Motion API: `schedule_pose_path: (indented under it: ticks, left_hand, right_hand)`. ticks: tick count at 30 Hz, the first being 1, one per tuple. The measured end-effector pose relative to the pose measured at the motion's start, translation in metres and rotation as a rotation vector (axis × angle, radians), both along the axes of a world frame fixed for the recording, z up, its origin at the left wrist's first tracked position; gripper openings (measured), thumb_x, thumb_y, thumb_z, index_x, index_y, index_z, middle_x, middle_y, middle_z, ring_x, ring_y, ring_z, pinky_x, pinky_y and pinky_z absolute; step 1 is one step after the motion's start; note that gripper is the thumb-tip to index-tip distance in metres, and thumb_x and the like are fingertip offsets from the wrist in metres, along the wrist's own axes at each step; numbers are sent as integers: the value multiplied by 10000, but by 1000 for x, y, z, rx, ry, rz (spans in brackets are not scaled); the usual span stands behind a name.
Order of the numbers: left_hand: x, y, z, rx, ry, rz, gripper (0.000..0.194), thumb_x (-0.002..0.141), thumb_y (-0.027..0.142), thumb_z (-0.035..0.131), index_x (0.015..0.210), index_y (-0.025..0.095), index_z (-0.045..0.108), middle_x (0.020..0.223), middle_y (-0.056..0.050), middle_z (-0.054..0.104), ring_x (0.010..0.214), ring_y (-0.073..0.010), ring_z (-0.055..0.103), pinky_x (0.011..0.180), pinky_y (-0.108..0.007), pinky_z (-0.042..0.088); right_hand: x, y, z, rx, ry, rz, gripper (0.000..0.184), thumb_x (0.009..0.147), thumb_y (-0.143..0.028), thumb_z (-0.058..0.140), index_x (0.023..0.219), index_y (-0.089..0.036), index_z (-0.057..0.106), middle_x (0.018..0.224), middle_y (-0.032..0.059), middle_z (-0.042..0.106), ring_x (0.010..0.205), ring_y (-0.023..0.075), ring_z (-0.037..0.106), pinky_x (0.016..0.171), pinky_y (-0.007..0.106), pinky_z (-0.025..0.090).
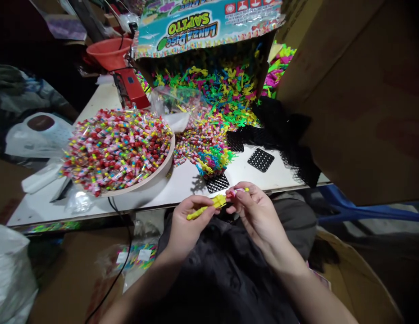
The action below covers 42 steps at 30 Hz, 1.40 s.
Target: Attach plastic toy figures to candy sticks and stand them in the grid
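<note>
Between thumb and fingers, my left hand (pixel 191 225) pinches a yellow plastic toy piece (pixel 206 207), a thin stem with a wider squared end pointing right. My right hand (pixel 258 213) grips a small pink-and-red wrapped candy stick (pixel 237 192) with a yellow tip. The two pieces are close together, end to end; I cannot tell if they touch. Both hands are over my lap at the table's front edge. Just behind them, a bunch of colorful plastic pieces (pixel 214 159) stands in a black grid base (pixel 217 183).
A wide tub (pixel 167 164) heaped with wrapped candy sticks (pixel 118 148) stands left. More sticks and a printed box (pixel 209 27) spilling plastic figures (pixel 226 90) are behind. Black grids (pixel 261 159) lie right, near a large cardboard box (pixel 371 99). A red sealer-like device (pixel 130 87) stands at back left.
</note>
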<state>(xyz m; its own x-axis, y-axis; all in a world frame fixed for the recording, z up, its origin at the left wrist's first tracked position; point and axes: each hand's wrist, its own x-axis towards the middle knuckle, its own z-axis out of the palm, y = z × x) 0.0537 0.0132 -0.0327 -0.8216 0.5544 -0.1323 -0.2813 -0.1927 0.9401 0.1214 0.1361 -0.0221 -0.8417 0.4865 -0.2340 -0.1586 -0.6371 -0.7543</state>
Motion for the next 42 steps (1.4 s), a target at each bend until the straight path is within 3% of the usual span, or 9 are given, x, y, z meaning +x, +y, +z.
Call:
schedule_pose_path:
  ticks: [6,14,22,28,42]
  left_hand:
    - [-1,4,-5,3,26,-39,79,695,215,665,750,182,618,728,26,645,649,-76,610,669,-163,479]
    - [-10,6,0,-173,-34,-158,139,673,238,677,758,146,615,690,0,644,634,-103,616,641,-181,471]
    - [-10,7,-8,-129,-115,-238,128,683,232,670,758,150,606,663,2,652,654,-108,610,679,-199,459]
    - [-8,8,-9,-110,-162,-262,132,673,221,678,758,146,610,656,0,656,641,-104,611,663,-191,458]
    - [-5,-1,-11,-48,-136,-267,112,664,202,685,741,159,617,661,10,645,653,-96,597,659,-180,448]
  right_hand:
    - [2,5,-4,14,8,-5,156,689,-230,687,813,-197,598,767,-4,649,645,95,611,525,166,541]
    - [9,15,-4,307,-94,2,136,704,-241,671,802,-187,594,733,-8,637,602,98,610,574,199,534]
    - [16,12,-15,351,-102,-55,185,699,-297,672,821,-194,579,743,1,644,627,118,620,621,231,525]
    - [19,8,-12,394,-127,-110,166,689,-295,679,787,-202,583,713,5,646,621,124,612,610,237,525]
    - [23,-1,-12,410,-103,-85,137,704,-267,670,791,-210,580,752,3,657,678,121,612,633,221,506]
